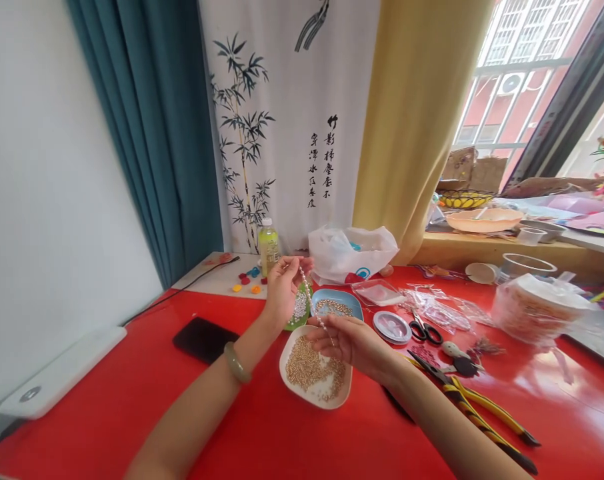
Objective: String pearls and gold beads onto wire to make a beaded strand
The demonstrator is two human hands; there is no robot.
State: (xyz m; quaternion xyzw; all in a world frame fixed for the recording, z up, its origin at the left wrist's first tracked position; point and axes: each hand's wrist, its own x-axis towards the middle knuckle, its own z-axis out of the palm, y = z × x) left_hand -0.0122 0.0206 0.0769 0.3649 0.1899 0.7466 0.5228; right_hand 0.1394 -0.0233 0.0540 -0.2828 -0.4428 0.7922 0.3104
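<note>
My left hand point(285, 287) is raised above the red table point(132, 400), fingers pinched on the top end of a strand of white pearl beads point(308, 297). The strand slants down to my right hand point(349, 341), which pinches its lower end just above a white dish of small gold beads point(315, 370). A green bangle circles my left wrist. Behind the hands sit a green dish of white beads point(299, 310) and a blue dish of gold beads point(337, 305).
On the table lie a black phone point(205, 339), a thread spool point(392, 327), scissors point(425, 330), yellow-handled pliers point(482, 413), a green bottle point(269, 247), a white plastic bag point(352, 253) and plastic packets point(442, 307). A white device point(62, 370) sits far left. Bowls crowd the windowsill.
</note>
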